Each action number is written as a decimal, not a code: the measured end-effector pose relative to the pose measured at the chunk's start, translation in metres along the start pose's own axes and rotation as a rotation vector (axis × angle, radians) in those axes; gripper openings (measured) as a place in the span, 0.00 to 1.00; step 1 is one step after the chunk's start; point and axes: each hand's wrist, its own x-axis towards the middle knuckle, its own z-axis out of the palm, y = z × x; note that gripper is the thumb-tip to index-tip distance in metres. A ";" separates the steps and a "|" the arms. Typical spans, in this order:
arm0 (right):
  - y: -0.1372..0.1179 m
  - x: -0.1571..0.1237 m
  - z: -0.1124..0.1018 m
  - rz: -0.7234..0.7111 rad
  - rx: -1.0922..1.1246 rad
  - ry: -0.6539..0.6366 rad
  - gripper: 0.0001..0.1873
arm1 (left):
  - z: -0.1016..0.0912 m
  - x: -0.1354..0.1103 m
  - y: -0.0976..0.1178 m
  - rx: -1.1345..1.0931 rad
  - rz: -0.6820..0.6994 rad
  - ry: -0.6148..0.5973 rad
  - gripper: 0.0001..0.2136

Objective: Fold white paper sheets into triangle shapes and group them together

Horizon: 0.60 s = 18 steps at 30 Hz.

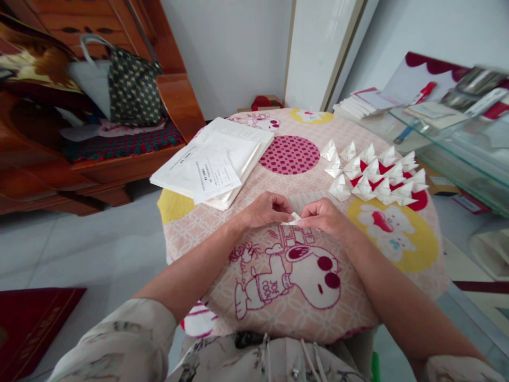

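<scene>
Near the middle of the cloth-covered round table (294, 191), both hands meet over a small folded piece of white paper (294, 218). My left hand (267, 208) pinches its left side, and my right hand (324, 214) pinches the right side. Fingers cover much of the paper, so its exact shape is hard to tell. To the right of my right hand stand several folded white paper pieces (371, 170) with pointed tips, grouped in rows. Left of my hands lies a stack of white paper sheets (222, 146), with a smaller printed sheet on top.
A glass shelf (457, 143) borders the table on the right, holding papers, a red marker (424, 93) and metal ware. At the left, a wooden bench (175, 106) carries a patterned bag (133, 87). A dark red flat item (37, 323) lies at lower left.
</scene>
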 end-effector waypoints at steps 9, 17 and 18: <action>-0.001 -0.002 -0.001 0.044 0.126 -0.063 0.20 | 0.006 0.000 -0.001 -0.096 -0.043 0.056 0.11; 0.001 -0.002 -0.002 0.116 0.328 -0.195 0.20 | 0.005 -0.002 0.002 -0.197 -0.090 0.121 0.11; 0.001 -0.002 -0.002 0.123 0.347 -0.201 0.19 | 0.005 -0.002 0.003 -0.198 -0.093 0.123 0.11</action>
